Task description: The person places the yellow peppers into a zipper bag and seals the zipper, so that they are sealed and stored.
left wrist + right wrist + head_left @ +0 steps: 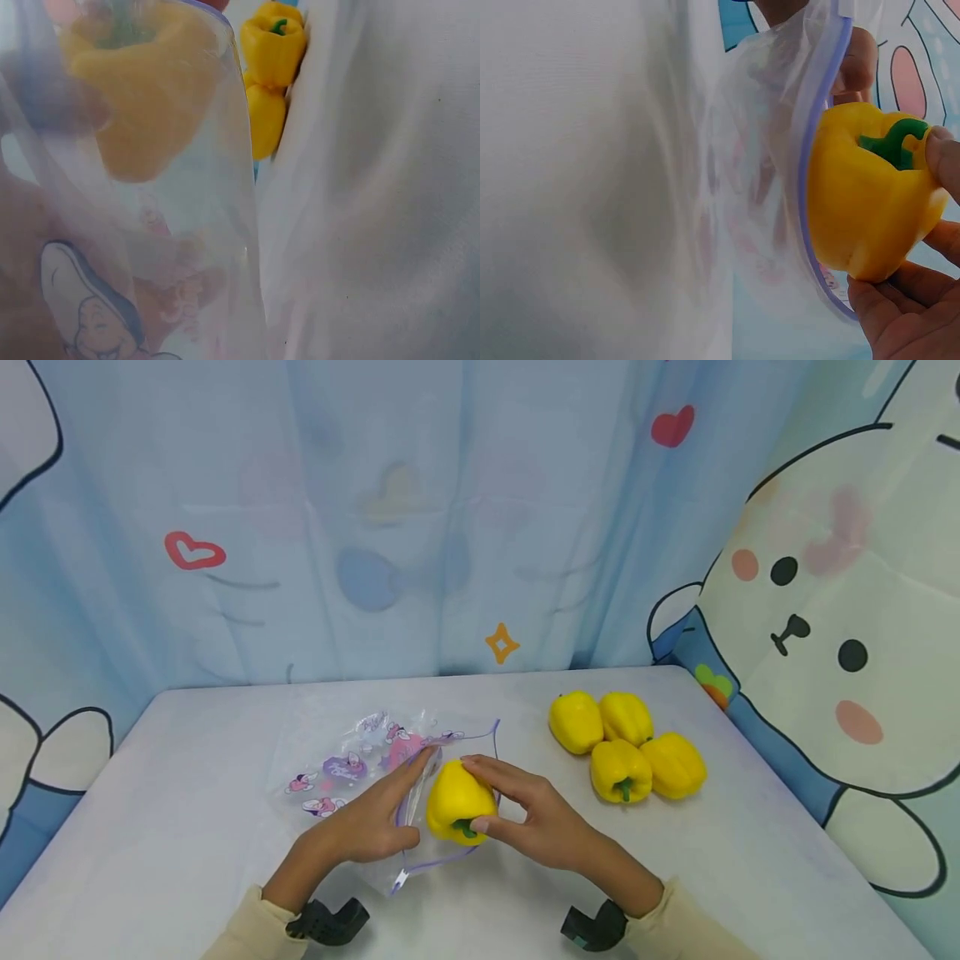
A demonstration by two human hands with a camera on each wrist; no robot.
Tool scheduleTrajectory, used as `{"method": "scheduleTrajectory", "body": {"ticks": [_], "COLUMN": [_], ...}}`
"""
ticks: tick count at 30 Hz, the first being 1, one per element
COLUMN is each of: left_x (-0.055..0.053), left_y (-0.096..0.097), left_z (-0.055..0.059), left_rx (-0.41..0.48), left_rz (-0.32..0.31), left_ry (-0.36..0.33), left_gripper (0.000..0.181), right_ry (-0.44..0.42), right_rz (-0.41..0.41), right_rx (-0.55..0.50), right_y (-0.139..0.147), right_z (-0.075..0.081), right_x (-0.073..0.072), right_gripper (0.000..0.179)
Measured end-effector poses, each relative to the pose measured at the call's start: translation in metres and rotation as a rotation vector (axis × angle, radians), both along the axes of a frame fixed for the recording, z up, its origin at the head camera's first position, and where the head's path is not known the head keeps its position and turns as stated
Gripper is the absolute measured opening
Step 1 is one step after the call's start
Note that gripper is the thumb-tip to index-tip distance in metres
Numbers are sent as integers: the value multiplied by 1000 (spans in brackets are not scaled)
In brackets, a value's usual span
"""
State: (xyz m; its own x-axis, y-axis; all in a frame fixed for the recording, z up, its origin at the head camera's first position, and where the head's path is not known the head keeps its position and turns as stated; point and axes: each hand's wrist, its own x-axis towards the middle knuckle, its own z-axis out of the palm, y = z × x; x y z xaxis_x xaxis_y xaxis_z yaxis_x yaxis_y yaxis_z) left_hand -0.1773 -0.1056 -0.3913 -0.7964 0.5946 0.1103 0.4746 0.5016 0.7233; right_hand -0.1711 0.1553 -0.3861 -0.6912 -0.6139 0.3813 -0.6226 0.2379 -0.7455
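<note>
A yellow bell pepper (456, 797) with a green stem sits at the mouth of a clear zip bag (347, 768), partly within its purple rim. My right hand (536, 814) grips the pepper, thumb beside the stem and fingertips on the opposite side. At the bag's left edge, my left hand (367, 818) holds the mouth apart, forefinger and thumb spread along the rim. Through the film in the left wrist view, the pepper (150, 97) looks hazy. The right wrist view has the pepper (870, 202) against the purple rim, right fingertips (874, 307) under it.
Several more yellow bell peppers (622, 772) are grouped on the white table (187, 793), right of the bag. A blue patterned curtain (450, 527) hangs behind the table. The bag's printed body spreads out to the left, and its white slider (401, 880) lies near the front.
</note>
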Motion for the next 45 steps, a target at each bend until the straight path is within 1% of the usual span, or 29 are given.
{"method": "scheduleTrajectory", "body": {"ticks": [3,6,10,13,16,19,23,27,31,35,40,43,45], "left_x": [0,0,0,0,0,0,0,0,0,-2,-2,-2,-1], "left_y": [-1,-3,-7,-10,-10,-9,-7,-7,-6,-5,-6,-6,-7], "left_z": [0,2,8,13,15,15,11,9,10,10,9,10,12], "left_rx": [8,17,29,30,33,41,33,17,-4,5,19,13,12], "left_rz": [-2,-1,16,36,43,34,18,23,31,20,15,17,25], "left_ry": [16,48,73,94,111,98,69,55,42,36,46,60,64], "left_gripper": [95,94,94,93,93,93,94,93,93,92,94,95,95], "right_ry": [-5,-14,-12,6,11,3,-41,-83,-94,-93,-73,-49,-35], "right_rz": [-16,-55,-105,-141,-170,-201,-244,-276,-296,-304,-309,-301,-288], "right_rx": [24,44,64,75,88,107,145,198,240,270,295,294,275], "right_y": [-1,-1,-1,-2,-4,-5,-7,-9,-9,-7,-6,-6,-6], "right_z": [-3,-5,-5,-4,-3,-2,-3,-6,-6,-5,-7,-6,-5], "right_x": [0,-1,-1,-1,-1,0,0,-1,-2,-2,-3,-2,-2], "right_gripper": [60,61,62,62,63,63,61,60,62,64,65,64,62]}}
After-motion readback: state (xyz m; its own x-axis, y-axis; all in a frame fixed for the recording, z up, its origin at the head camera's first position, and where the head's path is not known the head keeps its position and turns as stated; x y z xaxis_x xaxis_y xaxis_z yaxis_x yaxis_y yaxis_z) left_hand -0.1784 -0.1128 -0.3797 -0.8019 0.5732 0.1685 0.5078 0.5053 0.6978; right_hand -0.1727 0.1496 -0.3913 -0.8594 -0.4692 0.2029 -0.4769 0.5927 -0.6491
